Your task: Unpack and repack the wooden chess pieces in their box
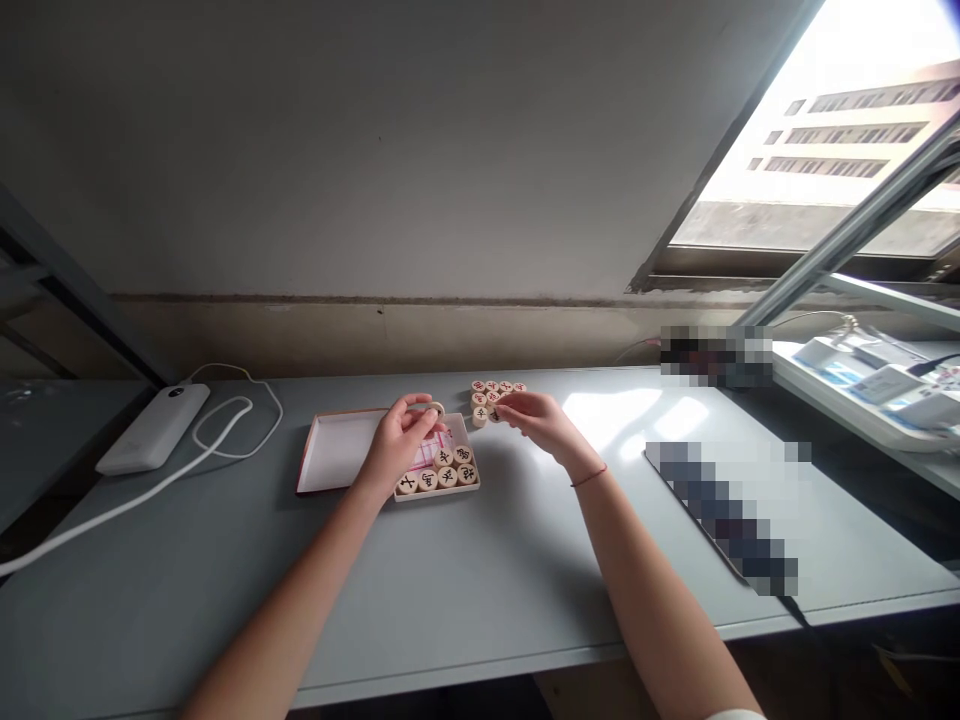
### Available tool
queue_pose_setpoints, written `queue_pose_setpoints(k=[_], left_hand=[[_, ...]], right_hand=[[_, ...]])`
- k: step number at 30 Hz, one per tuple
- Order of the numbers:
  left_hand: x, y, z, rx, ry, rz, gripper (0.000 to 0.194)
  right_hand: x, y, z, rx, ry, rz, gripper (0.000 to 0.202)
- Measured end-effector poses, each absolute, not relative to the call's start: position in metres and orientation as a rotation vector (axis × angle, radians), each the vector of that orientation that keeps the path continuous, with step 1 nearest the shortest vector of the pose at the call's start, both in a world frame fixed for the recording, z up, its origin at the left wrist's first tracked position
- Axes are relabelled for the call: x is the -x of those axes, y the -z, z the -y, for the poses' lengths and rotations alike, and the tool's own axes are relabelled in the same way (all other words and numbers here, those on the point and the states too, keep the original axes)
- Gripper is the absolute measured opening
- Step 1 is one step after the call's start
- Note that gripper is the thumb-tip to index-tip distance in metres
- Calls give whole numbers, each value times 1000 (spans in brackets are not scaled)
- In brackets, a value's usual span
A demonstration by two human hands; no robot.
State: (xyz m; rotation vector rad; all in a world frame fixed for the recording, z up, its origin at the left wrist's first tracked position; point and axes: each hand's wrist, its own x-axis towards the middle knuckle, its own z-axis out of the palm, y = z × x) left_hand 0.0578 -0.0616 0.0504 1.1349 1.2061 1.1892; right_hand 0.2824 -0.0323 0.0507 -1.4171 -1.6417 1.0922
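My left hand (401, 435) is over the white box (437, 493), pinching a round wooden piece (438, 408) between thumb and fingers. Several wooden pieces with dark characters (448, 477) lie in the near and right part of that box, beside a paper with pink lines (431, 450). To the right, behind the box, stands a block of pieces with red characters (492, 387). My right hand (536, 425) has its fingertips together at a dark-marked piece (493, 412) by the block's near edge. Next to it is another piece (480, 415).
A box lid (337, 450) lies left of the box. Farther left are a white power bank (154, 430) and a looped white cable (142, 497). A blurred flat object (724, 520) lies at the right, near a white shelf (862, 400). The wall (375, 335) runs behind the table (450, 600).
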Motion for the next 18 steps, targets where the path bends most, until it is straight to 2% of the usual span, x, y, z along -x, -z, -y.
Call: queue_pose_setpoints(k=[6, 9, 11, 14, 18], left_hand=[[-55, -46, 59, -1185, -1203, -1282, 45], [-57, -45, 63, -1343, -1130, -1328, 40], [-59, -44, 65, -1538, -1129, -1369, 33], [-64, -42, 68, -1890, -1176, -1405, 23], [-66, -37, 69, -2129, -1186, -1389, 16]], right_hand=[[-295, -26, 20, 1751, -772, 1774, 19], [-285, -31, 24, 1799, -561, 1787, 18], [-272, -39, 32, 1637, -617, 1780, 23], [-249, -50, 47, 1243, -890, 1812, 30], [-235, -58, 59, 1113, -972, 1899, 23]])
